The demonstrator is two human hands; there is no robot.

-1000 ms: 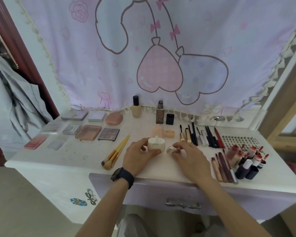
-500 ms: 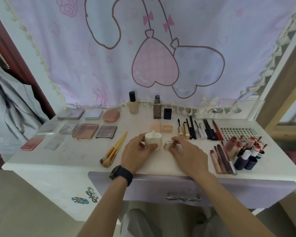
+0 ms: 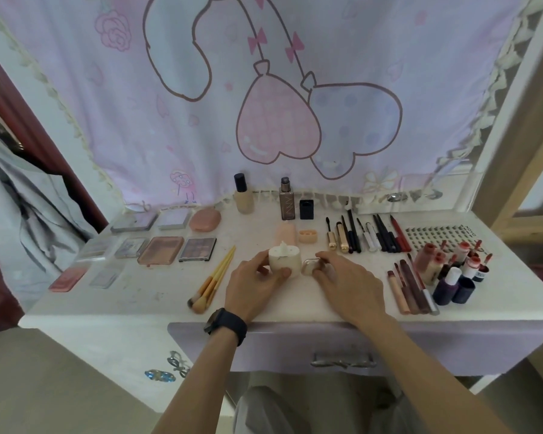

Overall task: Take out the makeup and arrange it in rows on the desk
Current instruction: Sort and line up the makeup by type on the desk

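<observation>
Cream plastic marks the thing in hand: a squat cream pot with a small peak on its lid, standing upright on the white bench at centre, near the front edge. The left hand grips it from the near left, thumb on the near side and fingers curled round the far left wall. Just right of the pot, touching or nearly so, lies a small silvery compact, which the right hand seems to pinch between thumb and curled fingertips. Each piece sits ahead of its own hand, and both forearms reach in from the near edge with wrists low. Directly behind stand a pink sponge and an orange case, so a short push away would likely line the pair up behind them.
</observation>
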